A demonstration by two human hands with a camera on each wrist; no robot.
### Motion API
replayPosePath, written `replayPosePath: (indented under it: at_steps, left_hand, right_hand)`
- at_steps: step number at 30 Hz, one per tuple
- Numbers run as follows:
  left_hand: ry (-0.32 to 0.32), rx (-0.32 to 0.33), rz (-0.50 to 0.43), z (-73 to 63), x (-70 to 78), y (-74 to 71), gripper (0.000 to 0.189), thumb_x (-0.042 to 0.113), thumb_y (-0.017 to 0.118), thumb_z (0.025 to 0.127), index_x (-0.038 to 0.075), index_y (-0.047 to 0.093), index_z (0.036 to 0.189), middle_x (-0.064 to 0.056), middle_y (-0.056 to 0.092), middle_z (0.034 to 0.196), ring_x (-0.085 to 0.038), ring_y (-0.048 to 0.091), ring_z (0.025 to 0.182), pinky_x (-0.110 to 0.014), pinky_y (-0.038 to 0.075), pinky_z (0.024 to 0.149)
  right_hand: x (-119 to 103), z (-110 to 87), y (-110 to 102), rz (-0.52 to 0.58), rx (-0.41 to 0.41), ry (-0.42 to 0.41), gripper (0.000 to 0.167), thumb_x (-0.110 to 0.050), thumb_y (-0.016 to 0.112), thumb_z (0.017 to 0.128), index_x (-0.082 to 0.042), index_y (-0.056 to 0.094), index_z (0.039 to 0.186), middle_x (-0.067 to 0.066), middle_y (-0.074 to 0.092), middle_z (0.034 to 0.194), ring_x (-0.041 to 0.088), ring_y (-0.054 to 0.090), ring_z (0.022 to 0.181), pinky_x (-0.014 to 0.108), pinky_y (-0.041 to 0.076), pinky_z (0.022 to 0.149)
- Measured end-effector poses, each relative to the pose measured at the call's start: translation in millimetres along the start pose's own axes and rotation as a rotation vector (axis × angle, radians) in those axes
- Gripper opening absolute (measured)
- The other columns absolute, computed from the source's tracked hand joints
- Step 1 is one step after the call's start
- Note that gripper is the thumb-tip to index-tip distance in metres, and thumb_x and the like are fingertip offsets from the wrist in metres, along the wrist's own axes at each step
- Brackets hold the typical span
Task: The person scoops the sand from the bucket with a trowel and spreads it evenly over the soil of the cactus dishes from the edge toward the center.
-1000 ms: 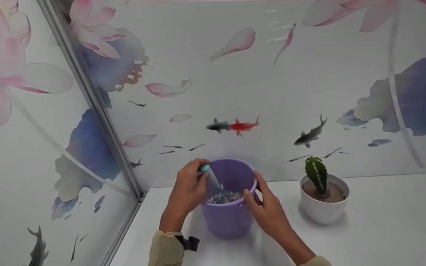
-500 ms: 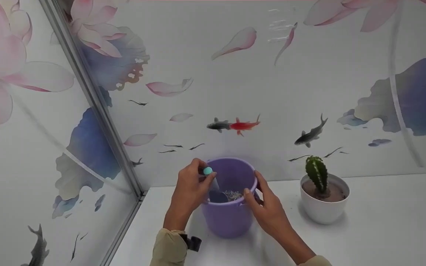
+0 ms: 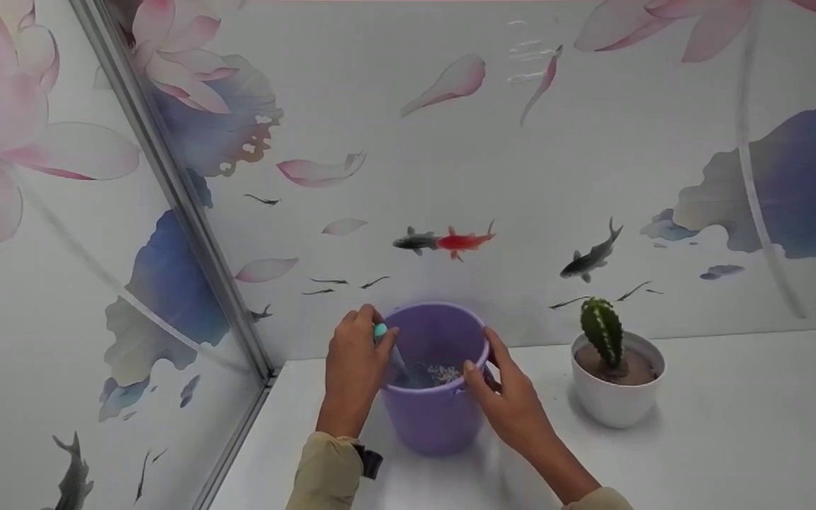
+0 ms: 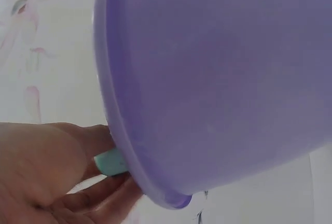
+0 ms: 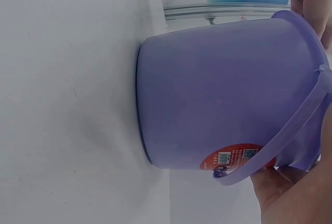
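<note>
Head view shows a purple bucket (image 3: 436, 397) standing on the white table (image 3: 734, 439) near its far left corner, holding a layer of small pale gravel (image 3: 443, 372) at the bottom, with the left hand (image 3: 353, 361) at its left rim gripping a small scoop with a teal handle (image 3: 380, 331) whose blade dips down into the gravel. The right hand (image 3: 511, 400) clasps the bucket's right rim, thumb on the near edge and fingers curled around the side beside the folded-down handle. Well to the right stands a white pot (image 3: 617, 400) filled with brown soil, a green cactus (image 3: 601, 329) upright in it
</note>
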State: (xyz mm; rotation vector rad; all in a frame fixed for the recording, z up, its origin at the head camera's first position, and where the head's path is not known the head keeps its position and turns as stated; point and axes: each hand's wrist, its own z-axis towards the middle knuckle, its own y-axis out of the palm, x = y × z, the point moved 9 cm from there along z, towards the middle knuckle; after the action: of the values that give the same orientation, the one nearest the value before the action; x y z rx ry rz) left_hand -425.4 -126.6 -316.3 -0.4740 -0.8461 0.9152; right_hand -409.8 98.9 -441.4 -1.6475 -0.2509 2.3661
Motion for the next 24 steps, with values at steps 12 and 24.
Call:
replayPosePath:
  at_steps: [12,24]
  left_hand:
    - [0.162,-0.212,0.129,-6.9,1.4,6.3,0.021,0.006,0.087,0.091,0.009,0.081,0.111,-0.011,0.068,0.111,-0.027,0.074,0.1,-0.04,0.064,0.084]
    - [0.291,-0.283,0.252,-6.6,16.4,2.3,0.023,-0.002,0.089,0.084,0.007,0.081,0.103,-0.007,0.076,0.099,-0.024,0.072,0.097,-0.04,0.064,0.083]
  right_hand:
    - [-1,-0.9,0,0.021,-0.014,-0.014,0.082,-0.057,0.059,0.108,-0.029,0.02,0.174,0.009,0.039,0.175,0.028,0.039,0.162,0.053,0.044,0.122]
    - [1,0.8,-1,0.026,-0.012,-0.011,0.082,-0.059,0.06,0.107,-0.033,0.021,0.173,0.005,0.039,0.174,0.024,0.041,0.161,0.051,0.046,0.121]
